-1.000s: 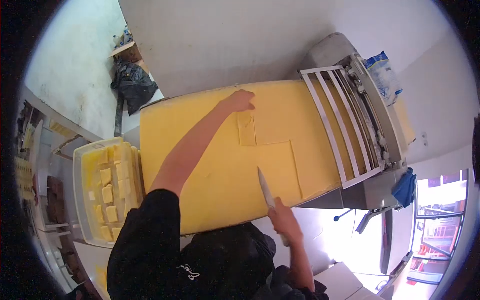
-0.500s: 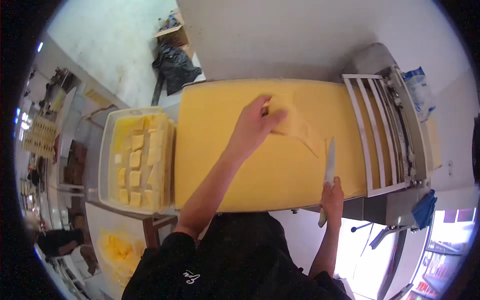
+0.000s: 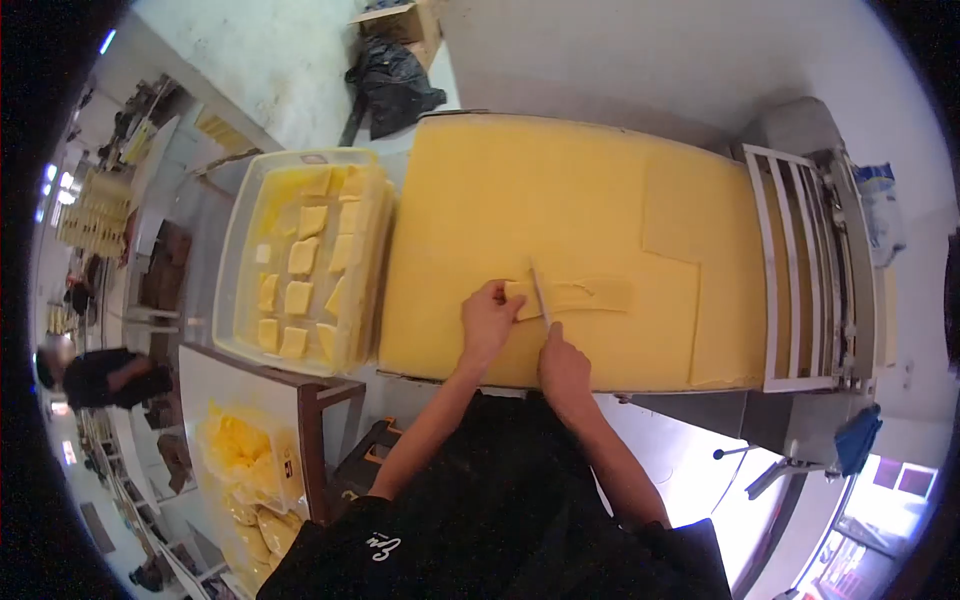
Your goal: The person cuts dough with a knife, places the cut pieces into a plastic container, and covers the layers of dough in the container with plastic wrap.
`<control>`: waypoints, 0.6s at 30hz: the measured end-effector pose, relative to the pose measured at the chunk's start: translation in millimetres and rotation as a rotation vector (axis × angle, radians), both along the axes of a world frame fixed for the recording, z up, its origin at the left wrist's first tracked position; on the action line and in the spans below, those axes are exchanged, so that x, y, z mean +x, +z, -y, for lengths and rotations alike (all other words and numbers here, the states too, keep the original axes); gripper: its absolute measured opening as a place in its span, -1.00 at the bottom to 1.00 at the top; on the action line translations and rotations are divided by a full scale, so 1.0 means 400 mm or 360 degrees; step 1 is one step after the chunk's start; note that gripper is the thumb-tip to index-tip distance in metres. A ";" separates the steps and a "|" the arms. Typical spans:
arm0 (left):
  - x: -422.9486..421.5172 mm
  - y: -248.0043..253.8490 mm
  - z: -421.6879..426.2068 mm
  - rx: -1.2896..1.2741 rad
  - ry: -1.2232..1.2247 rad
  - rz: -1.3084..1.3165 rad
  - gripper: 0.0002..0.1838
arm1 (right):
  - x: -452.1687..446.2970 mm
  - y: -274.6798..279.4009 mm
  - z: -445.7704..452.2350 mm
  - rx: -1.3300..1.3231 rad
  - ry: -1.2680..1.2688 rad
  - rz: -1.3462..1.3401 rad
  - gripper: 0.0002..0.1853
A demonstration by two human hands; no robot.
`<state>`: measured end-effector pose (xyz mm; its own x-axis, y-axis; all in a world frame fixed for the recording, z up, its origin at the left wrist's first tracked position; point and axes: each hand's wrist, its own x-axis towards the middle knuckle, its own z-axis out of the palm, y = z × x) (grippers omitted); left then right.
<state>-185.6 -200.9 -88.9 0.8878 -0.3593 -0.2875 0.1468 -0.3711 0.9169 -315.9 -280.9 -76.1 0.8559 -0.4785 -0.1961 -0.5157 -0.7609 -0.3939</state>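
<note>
- Two bare hands working over the yellow dough sheet (image 3: 520,200), nearer its near edge than its far edge
- Left hand (image 3: 487,318): thumb and fingertips pinching the left end of a narrow dough strip (image 3: 605,297)
- Dough strip: lying lengthwise on the nearer half of the dough sheet, about midway between its two ends
- Right hand (image 3: 565,370): fingers wrapped round the handle of a knife (image 3: 541,292), above the dough sheet's near edge
- Knife: blade crossing the strip just beside the left fingertips, tip towards the dough sheet's far edge; depth of cut cannot be told
- Stepped edge (image 3: 670,256): visible in the right part of the dough sheet
- Slatted metal guard (image 3: 762,270): at the dough sheet's right end
- Translucent plastic tub (image 3: 372,265): just beside the dough sheet's left end, dough squares (image 3: 300,297) inside
- Black plastic bag (image 3: 393,85): beyond the dough sheet's far left corner
- Blue cloth (image 3: 858,440): hanging past the dough sheet's near right corner
</note>
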 end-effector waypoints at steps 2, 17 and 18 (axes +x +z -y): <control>0.025 0.000 0.000 0.0203 -0.0164 0.0141 -0.75 | 0.050 -0.027 0.012 -0.0050 0.0085 -0.0038 -0.63; 0.643 0.165 -0.734 0.0536 0.0037 0.0364 -0.75 | 0.084 -0.006 0.074 0.0772 -0.0278 0.0286 -0.81; 0.679 0.123 -0.770 0.0775 0.0041 0.0480 -0.73 | 0.082 0.004 0.072 0.0856 -0.0338 0.0225 -0.81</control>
<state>86.1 107.1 -39.5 0.9630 -0.2259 -0.1471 -0.0801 -0.7609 0.6440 -283.1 -309.7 -74.4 0.7878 -0.5070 -0.3498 -0.5493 -0.3213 -0.7714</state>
